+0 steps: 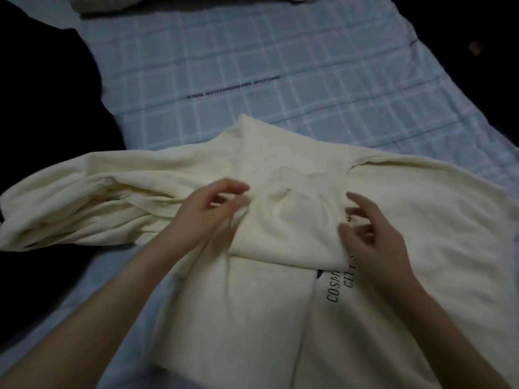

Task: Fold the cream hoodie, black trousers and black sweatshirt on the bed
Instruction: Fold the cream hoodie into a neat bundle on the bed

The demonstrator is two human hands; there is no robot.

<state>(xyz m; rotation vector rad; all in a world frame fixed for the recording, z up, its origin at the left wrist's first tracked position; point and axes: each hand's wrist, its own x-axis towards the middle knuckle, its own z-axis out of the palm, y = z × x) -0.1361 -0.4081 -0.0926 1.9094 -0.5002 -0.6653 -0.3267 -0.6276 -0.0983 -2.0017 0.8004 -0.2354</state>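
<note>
Centrally on the checked bedsheet (252, 66) lies the cream hoodie (252, 304), its hood (280, 220) folded down over the chest. The right hand (370, 240) is open with fingers spread at the hood's right edge. The left hand (207, 211) curls at the hood's left edge; its grip cannot be told. Risk: the bunched sleeve (84, 203) left of the hood may skew later folds. The chest print reads "COSM…", "CIT…"; the sheet's printed line is illegible.

A pale blue checked sheet (280, 46) is seen spread from 12 o'clock down to the centre, with a line of dark lettering (233, 87) printed across it. A beige bundle (106, 2) is cut off at 11 o'clock. A small brown object (474, 47), too blurred to be identified, is seen in the dark at 2 o'clock.
</note>
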